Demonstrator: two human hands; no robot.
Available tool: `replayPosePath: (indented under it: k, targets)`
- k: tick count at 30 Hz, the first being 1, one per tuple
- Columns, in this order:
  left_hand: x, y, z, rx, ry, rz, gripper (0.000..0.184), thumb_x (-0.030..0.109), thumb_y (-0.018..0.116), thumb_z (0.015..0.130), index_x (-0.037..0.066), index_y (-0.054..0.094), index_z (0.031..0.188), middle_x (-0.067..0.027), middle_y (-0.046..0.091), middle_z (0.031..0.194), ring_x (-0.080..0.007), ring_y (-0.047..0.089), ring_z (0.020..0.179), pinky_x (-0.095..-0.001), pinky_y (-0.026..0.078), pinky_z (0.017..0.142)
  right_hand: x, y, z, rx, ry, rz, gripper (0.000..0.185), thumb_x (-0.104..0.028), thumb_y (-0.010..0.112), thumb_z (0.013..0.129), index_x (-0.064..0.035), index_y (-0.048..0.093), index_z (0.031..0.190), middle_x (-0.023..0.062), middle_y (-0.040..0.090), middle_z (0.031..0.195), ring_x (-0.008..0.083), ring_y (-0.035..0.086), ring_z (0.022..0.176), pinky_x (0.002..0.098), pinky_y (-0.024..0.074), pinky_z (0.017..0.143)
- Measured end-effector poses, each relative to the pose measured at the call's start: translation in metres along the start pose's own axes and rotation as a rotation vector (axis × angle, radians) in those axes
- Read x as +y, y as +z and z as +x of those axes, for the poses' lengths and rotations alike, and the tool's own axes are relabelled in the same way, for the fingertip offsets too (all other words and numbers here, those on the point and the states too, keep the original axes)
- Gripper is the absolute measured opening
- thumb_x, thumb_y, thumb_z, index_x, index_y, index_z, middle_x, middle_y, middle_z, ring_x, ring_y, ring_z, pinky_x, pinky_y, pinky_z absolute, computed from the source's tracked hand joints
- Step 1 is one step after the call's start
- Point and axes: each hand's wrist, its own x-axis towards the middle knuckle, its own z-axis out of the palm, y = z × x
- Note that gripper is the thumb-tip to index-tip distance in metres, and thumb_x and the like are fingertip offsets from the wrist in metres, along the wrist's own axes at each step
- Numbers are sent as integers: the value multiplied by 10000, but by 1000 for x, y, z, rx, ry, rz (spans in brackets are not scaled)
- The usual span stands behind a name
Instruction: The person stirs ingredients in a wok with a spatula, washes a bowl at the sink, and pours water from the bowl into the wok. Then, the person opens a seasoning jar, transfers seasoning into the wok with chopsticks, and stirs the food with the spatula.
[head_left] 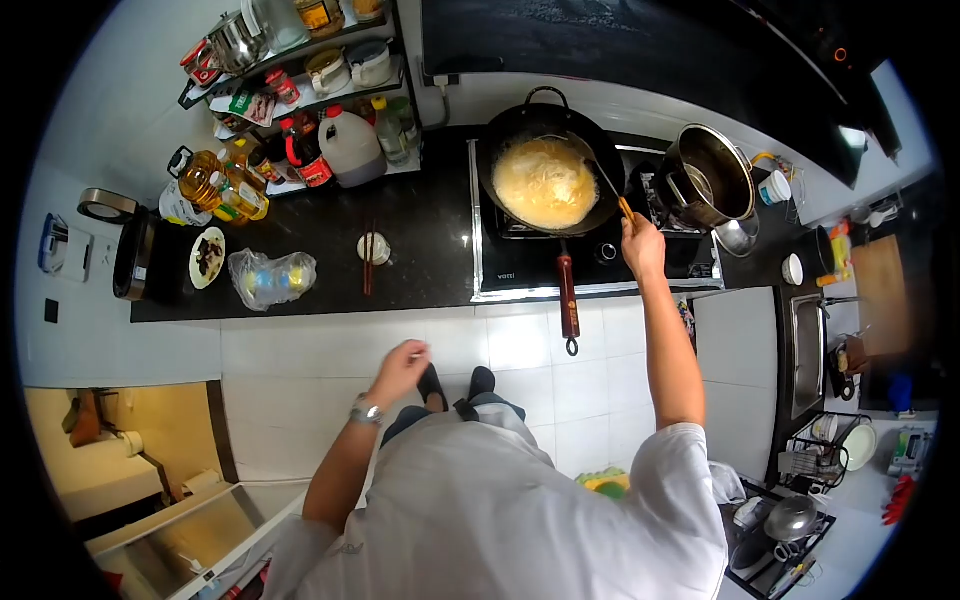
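My right hand [643,246] is closed around the wooden handle of a metal spatula [611,184]. The spatula's head dips into the far right side of a black wok [612,210] on the stove. Pale yellow, frothy egg-like food [545,183] spreads across the wok's bottom. The wok's dark red handle [568,295] points toward me, with neither hand on it. My left hand [401,367], a watch on its wrist, hangs in the air in front of the counter. Its fingers are curled in and slightly blurred, with nothing visible in them.
A deep metal pot [708,177] stands on the right burner, close to the wok. Chopsticks [368,262] lie across a small white container [377,249]. Left of them are a plastic bag [272,280] and a plate of dark food [208,258]. Bottles fill the shelf [405,95].
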Motion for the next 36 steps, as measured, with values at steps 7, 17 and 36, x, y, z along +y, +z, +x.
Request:
replayPosePath:
  k: [7, 17, 36]
  targets:
    - [67, 113, 68, -581, -54, 14, 411, 379, 554, 991, 7, 612, 1157, -65, 658, 1013, -142, 597, 866, -290, 495, 810, -22, 31, -24, -95, -15, 104, 266, -275, 585, 925, -73, 665, 1079, 260, 674, 907, 448, 642, 895, 525, 515, 786]
    - [126, 180, 107, -563, -415, -374, 601, 482, 624, 924, 32, 503, 1302, -93, 613, 1164, -202, 589, 1026, -343, 486, 882, -33, -32, -69, -166, -160, 9, 246, -251, 630, 888, -71, 680, 1047, 237, 675, 829, 433, 651, 810, 512, 525, 729]
    - [120, 206, 109, -473, -388, -496, 316, 364, 641, 946, 61, 638, 1036, -1, 665, 927, -56, 554, 796, -222, 443, 701, -39, -72, -43, -192, -661, -546, 194, -173, 578, 889, -68, 639, 1040, 130, 654, 686, 286, 668, 610, 394, 530, 545]
